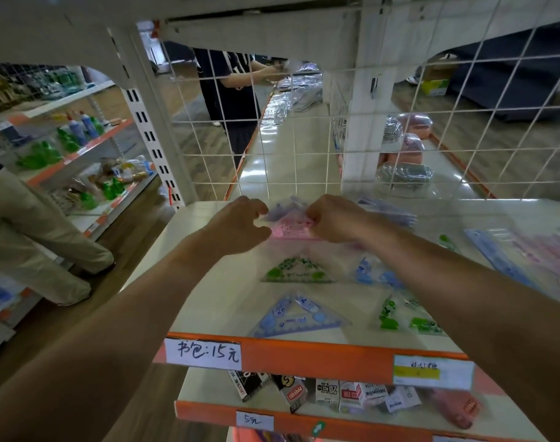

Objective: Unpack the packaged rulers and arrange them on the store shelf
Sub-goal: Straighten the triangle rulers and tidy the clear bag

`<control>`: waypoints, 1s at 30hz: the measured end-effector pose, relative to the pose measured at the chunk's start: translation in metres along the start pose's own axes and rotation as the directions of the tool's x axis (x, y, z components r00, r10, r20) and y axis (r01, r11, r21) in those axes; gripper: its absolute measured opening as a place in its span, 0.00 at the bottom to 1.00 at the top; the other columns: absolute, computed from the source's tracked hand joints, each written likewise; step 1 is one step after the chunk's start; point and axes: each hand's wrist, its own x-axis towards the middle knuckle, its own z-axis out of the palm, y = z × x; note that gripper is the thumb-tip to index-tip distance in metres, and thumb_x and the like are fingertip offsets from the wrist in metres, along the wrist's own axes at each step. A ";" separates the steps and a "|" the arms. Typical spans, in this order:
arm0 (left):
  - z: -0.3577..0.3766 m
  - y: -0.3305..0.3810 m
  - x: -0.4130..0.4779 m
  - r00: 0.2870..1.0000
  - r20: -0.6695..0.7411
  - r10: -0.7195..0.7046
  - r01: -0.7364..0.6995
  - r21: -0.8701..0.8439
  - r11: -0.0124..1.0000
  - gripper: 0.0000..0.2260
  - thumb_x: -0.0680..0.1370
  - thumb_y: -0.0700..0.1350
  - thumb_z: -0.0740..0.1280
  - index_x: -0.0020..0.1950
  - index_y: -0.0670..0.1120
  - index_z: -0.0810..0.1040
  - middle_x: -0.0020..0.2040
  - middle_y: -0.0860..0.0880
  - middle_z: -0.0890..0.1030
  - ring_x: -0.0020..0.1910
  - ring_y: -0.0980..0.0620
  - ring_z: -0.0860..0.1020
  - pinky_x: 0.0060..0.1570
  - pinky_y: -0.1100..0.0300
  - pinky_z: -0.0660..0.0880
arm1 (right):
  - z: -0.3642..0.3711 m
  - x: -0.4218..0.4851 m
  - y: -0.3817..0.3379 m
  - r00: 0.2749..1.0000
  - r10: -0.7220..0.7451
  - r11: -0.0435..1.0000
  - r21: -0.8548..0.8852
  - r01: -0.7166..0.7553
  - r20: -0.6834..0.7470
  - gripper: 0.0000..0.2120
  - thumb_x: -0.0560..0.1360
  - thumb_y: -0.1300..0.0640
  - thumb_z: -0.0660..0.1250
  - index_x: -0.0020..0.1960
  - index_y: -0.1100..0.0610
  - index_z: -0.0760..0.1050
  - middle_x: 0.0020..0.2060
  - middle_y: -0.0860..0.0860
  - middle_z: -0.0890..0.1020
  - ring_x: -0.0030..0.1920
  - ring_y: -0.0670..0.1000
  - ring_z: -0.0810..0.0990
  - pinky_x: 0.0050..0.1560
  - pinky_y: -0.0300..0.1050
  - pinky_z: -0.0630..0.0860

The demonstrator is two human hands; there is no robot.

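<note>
Standing at the far left, beside a neighbouring rack of green and blue bottles (81, 129), is a person in pale trousers (33, 237). On the shelf (208, 301) in front of the camera, a handwritten price label (203, 354) sits at the left end of the orange front edge.

The left hand (240, 221) reaches toward the back edge of the shelf, its fingers (259, 208) curled and pinching the left corner of a pink triangle ruler (291, 226). The right hand (333, 218) mirrors it, with its fingers (313, 215) clamped on the ruler's right corner. The ruler is held between them, just above the shelf near the middle of the back edge. A purple triangle ruler (288, 206) shows just behind it. The blur hides whether the two share one wrapper.

Nearer the camera, a green triangle ruler (299, 271) lies flat mid-shelf. A blue triangle ruler (299, 315) lies close to the front edge. To the right lie another blue ruler (377, 275) and a green one (406, 315), partly under the right forearm. Clear packages of rulers (495, 250) lie toward the right edge.

A white wire grid (304, 138) rises along the back edge, and a second person (227, 90) stands beyond it. Small cartons (336, 393) crowd the lower shelf (208, 390).
</note>
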 end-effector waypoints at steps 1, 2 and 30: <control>0.003 0.002 0.002 1.000 0.003 -0.019 0.019 -0.066 0.998 0.19 0.76 0.44 0.67 0.67 0.44 0.73 0.60 0.46 0.76 0.59 0.47 0.75 0.60 0.55 0.71 | 0.001 0.000 0.001 1.000 0.002 1.000 0.030 -0.002 -0.011 0.09 0.75 0.60 0.63 0.35 0.56 0.72 0.33 0.53 0.74 0.36 0.52 0.74 0.34 0.43 0.66; 0.009 0.005 0.003 0.999 0.025 -0.029 0.032 -0.133 0.991 0.18 0.77 0.42 0.66 0.66 0.43 0.73 0.60 0.45 0.76 0.59 0.46 0.75 0.61 0.53 0.71 | 0.002 -0.001 0.002 1.000 0.008 0.999 0.046 -0.007 -0.018 0.06 0.75 0.60 0.63 0.39 0.57 0.75 0.35 0.53 0.76 0.38 0.53 0.75 0.35 0.43 0.67; 0.074 0.051 0.030 0.927 -0.296 -0.231 0.083 -0.438 0.895 0.08 0.82 0.47 0.54 0.48 0.44 0.67 0.47 0.47 0.72 0.51 0.47 0.71 0.54 0.53 0.63 | 0.024 -0.011 0.004 0.966 0.038 0.976 0.218 0.019 -0.257 0.08 0.78 0.57 0.61 0.50 0.57 0.78 0.40 0.53 0.80 0.42 0.52 0.78 0.50 0.49 0.75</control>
